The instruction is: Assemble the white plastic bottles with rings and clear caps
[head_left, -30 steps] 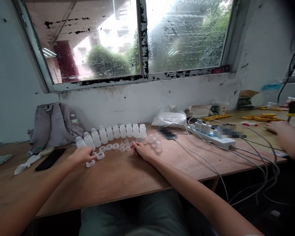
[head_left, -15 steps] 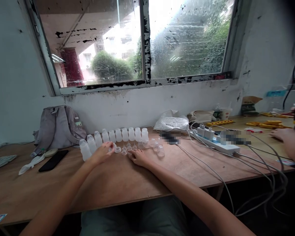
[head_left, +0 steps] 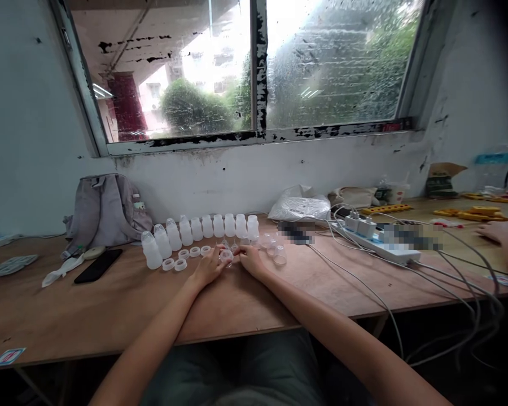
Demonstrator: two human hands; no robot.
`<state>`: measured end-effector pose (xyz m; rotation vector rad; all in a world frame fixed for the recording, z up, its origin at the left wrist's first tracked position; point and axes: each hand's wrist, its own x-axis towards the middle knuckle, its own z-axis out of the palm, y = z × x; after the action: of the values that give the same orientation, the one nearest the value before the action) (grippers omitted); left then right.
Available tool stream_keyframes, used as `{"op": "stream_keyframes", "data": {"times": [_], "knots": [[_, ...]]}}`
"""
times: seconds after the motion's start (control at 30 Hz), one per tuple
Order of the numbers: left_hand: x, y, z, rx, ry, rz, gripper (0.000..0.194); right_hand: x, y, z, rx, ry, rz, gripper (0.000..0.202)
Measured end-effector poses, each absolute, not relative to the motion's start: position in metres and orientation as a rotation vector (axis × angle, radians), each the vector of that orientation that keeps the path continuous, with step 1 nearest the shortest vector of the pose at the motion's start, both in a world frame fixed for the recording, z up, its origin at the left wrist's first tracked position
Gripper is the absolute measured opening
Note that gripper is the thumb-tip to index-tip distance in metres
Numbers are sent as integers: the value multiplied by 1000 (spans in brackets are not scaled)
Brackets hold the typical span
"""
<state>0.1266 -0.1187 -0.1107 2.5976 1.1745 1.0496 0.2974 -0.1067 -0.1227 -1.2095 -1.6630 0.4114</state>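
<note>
My left hand point(head_left: 209, 268) is closed on a clear bottle teat point(head_left: 226, 256), pinched at its fingertips low over the table. Close beside it is my right hand point(head_left: 250, 260), fingers curled in toward other clear teats point(head_left: 232, 243); what its fingertips hold, if anything, is hidden. Several white screw rings point(head_left: 180, 264) lie left of my left hand. Behind them several translucent baby bottles point(head_left: 173, 235) stand in a curved row, some with a clear cap on top. Several clear dome caps point(head_left: 280, 256) sit right of my right hand.
A black phone point(head_left: 98, 266) and a grey backpack point(head_left: 105, 211) are on the left. On the right lie a plastic bag point(head_left: 300, 204), a white power strip point(head_left: 376, 242) and loose cables point(head_left: 359, 279). Another person's hand point(head_left: 493, 230) rests at the far right.
My left hand has moved right from the bottle row to the teats, uncovering the rings. My right hand has shifted slightly right, with its fingers more curled. The view has shifted a little.
</note>
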Motion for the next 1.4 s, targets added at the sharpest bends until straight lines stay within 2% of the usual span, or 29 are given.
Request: {"op": "stream_keyframes", "data": {"times": [0.23,0.4,0.53,0.63,0.87,0.97,1.4], "knots": [[130,-111,-120,2692,1237,889,35,297,-103,-126,-1256,-1667,404,25],[130,-111,-117,2500,1226,1024,24,296,-103,-126,-1246,-1702,401,25],[133,-104,-111,2348,1234,1126,21,293,-109,-124,-1067,-1837,413,36],[142,-98,-106,2255,1204,1166,21,292,-113,-121,-961,-1856,388,28],[163,-104,-113,2031,1142,1223,29,295,-109,-120,-1170,-1618,281,6],[161,-108,-119,2025,1102,1194,24,296,-106,-123,-1203,-1620,280,5],[156,-117,-113,2143,1118,1100,33,296,-98,-129,-1293,-1679,298,12]]}}
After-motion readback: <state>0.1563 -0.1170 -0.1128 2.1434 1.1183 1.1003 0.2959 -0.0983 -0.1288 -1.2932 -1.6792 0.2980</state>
